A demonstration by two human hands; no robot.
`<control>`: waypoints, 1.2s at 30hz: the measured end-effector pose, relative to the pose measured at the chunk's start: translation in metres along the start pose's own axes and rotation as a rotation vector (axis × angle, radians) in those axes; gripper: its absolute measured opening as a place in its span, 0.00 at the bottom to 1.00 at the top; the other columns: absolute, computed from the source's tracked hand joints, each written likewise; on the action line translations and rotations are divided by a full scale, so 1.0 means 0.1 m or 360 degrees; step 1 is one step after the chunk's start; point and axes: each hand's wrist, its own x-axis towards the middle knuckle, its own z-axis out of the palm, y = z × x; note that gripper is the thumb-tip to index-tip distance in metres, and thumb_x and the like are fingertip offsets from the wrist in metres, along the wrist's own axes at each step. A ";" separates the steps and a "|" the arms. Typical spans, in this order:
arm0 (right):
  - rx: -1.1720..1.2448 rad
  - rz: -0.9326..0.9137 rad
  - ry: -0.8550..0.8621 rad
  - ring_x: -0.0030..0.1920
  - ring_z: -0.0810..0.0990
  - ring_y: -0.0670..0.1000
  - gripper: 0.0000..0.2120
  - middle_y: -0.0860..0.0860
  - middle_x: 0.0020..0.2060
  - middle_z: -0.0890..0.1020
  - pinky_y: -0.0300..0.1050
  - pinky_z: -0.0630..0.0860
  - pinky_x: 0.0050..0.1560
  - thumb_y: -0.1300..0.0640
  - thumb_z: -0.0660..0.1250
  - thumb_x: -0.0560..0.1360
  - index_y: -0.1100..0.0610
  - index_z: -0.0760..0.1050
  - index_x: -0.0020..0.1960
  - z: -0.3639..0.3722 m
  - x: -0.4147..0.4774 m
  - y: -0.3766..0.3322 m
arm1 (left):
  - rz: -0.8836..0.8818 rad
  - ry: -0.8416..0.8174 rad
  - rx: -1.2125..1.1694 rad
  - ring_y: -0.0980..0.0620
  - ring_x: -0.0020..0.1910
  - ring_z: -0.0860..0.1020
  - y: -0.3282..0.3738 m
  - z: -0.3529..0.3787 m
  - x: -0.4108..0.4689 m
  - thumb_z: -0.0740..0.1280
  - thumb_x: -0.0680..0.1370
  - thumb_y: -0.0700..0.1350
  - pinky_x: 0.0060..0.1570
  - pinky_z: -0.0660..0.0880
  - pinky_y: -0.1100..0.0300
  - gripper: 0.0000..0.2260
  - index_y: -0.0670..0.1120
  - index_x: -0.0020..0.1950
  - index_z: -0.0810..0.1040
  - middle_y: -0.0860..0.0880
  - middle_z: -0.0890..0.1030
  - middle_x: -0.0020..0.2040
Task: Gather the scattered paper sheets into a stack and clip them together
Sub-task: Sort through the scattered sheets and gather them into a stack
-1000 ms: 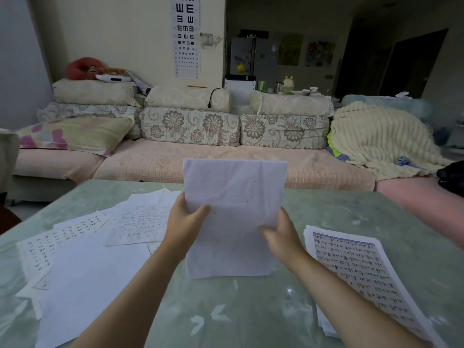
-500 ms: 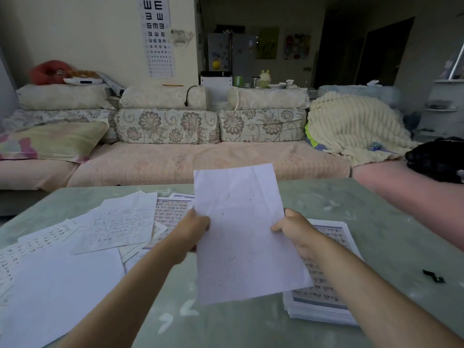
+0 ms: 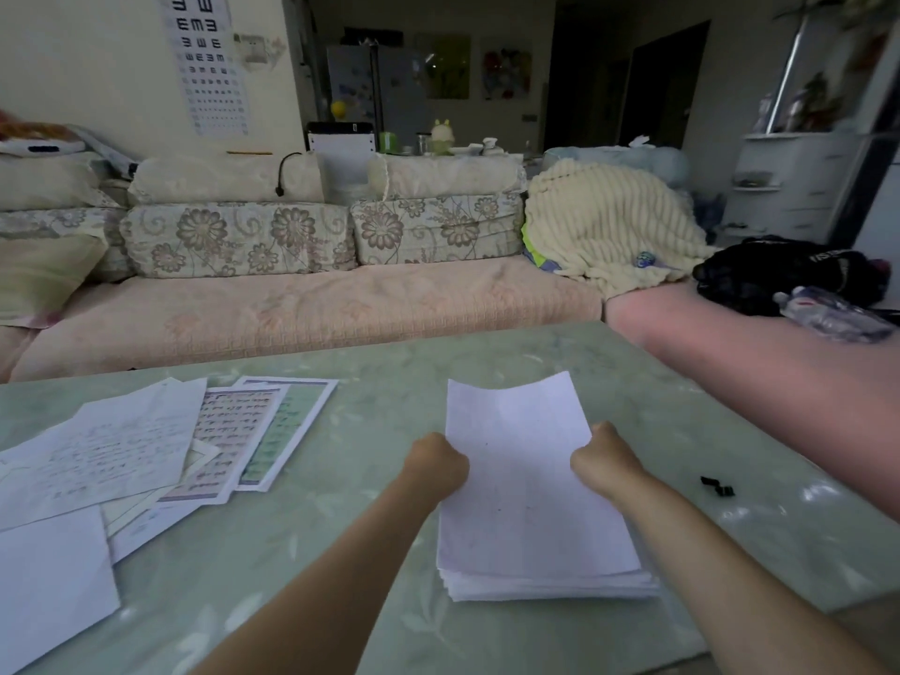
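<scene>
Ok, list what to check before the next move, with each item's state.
1. Both hands grip the sheet, left hand and right hand at its side edges: ok.
2. Sheet flat on the stack: not ok, far edge curls up.
3. Stack edges square: cannot tell.
4. All paper gathered: not ok, loose sheets lie at the left of the table.
5. The clip in sight: ok, right of the stack, apart from it.

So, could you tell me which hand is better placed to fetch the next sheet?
Left: the left hand holds the top sheet on the side nearest the scattered sheets; the right hand is farther.
</scene>
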 end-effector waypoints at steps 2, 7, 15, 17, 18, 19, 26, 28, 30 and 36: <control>-0.0351 0.0083 -0.0067 0.66 0.71 0.61 0.22 0.61 0.68 0.67 0.46 0.72 0.61 0.57 0.60 0.77 0.61 0.67 0.70 0.00 -0.01 0.05 | -0.0060 -0.0001 0.0252 0.40 0.66 0.73 0.00 0.09 -0.02 0.58 0.77 0.41 0.66 0.70 0.52 0.18 0.38 0.65 0.74 0.38 0.74 0.65; -0.0534 0.0073 -0.0166 0.69 0.68 0.59 0.19 0.61 0.69 0.68 0.44 0.68 0.67 0.57 0.57 0.79 0.61 0.70 0.68 0.01 0.01 0.09 | -0.0046 0.0063 0.0170 0.38 0.65 0.73 -0.07 0.17 0.03 0.60 0.77 0.40 0.63 0.71 0.51 0.17 0.36 0.65 0.70 0.38 0.74 0.65; -0.0684 -0.0166 0.0037 0.68 0.65 0.59 0.22 0.58 0.68 0.66 0.51 0.68 0.64 0.47 0.60 0.78 0.58 0.70 0.67 0.12 -0.02 0.00 | 0.0071 0.0071 0.0034 0.43 0.66 0.73 -0.16 0.04 0.03 0.62 0.79 0.48 0.63 0.70 0.56 0.27 0.41 0.76 0.60 0.42 0.75 0.67; -0.0590 -0.0389 0.0025 0.70 0.65 0.59 0.25 0.57 0.70 0.65 0.51 0.68 0.66 0.45 0.60 0.78 0.56 0.67 0.71 0.21 -0.08 -0.17 | 0.0141 0.0129 0.0064 0.45 0.67 0.73 -0.22 -0.10 0.01 0.63 0.79 0.50 0.61 0.69 0.58 0.26 0.43 0.76 0.63 0.43 0.73 0.69; -0.0517 -0.0498 -0.0044 0.70 0.65 0.59 0.27 0.56 0.70 0.64 0.52 0.68 0.67 0.45 0.60 0.79 0.55 0.65 0.74 0.28 -0.12 -0.27 | 0.0183 0.0173 0.0091 0.45 0.66 0.73 -0.26 -0.20 0.00 0.63 0.79 0.51 0.61 0.69 0.58 0.26 0.44 0.75 0.65 0.44 0.72 0.70; -0.0443 -0.0598 -0.0132 0.71 0.66 0.57 0.27 0.54 0.71 0.64 0.51 0.69 0.67 0.44 0.60 0.79 0.53 0.64 0.75 0.35 -0.18 -0.38 | 0.0230 0.0223 0.0127 0.45 0.66 0.73 -0.32 -0.30 -0.03 0.64 0.79 0.52 0.62 0.69 0.58 0.25 0.45 0.74 0.66 0.44 0.73 0.69; -0.0286 -0.1064 -0.0545 0.66 0.73 0.50 0.23 0.49 0.65 0.69 0.44 0.68 0.66 0.45 0.63 0.79 0.49 0.70 0.72 1.19 -0.80 -1.32 | 0.0260 0.0504 0.0338 0.49 0.61 0.75 -1.14 -1.34 -0.24 0.64 0.79 0.52 0.61 0.72 0.54 0.20 0.48 0.70 0.71 0.49 0.77 0.64; -0.0329 -0.1139 -0.0602 0.65 0.73 0.50 0.22 0.49 0.65 0.70 0.42 0.67 0.66 0.45 0.64 0.78 0.49 0.71 0.71 1.47 -0.93 -1.55 | 0.0218 0.0539 0.0449 0.47 0.62 0.74 -1.49 -1.66 -0.30 0.64 0.79 0.51 0.62 0.71 0.54 0.19 0.48 0.69 0.71 0.49 0.77 0.64; -0.0364 -0.1182 -0.0667 0.65 0.74 0.51 0.23 0.50 0.65 0.71 0.42 0.67 0.66 0.45 0.65 0.78 0.50 0.72 0.71 1.78 -1.04 -1.76 | 0.0166 0.0553 0.0581 0.46 0.64 0.72 -1.87 -1.97 -0.33 0.64 0.79 0.51 0.63 0.70 0.54 0.20 0.48 0.70 0.70 0.48 0.76 0.65; -0.0613 -0.1384 -0.0685 0.72 0.65 0.56 0.28 0.51 0.70 0.69 0.50 0.64 0.71 0.42 0.66 0.76 0.48 0.68 0.73 2.68 -1.26 -2.33 | -0.0012 0.0561 0.0714 0.44 0.68 0.66 -2.65 -2.50 -0.27 0.66 0.78 0.52 0.65 0.69 0.49 0.25 0.48 0.74 0.66 0.46 0.71 0.69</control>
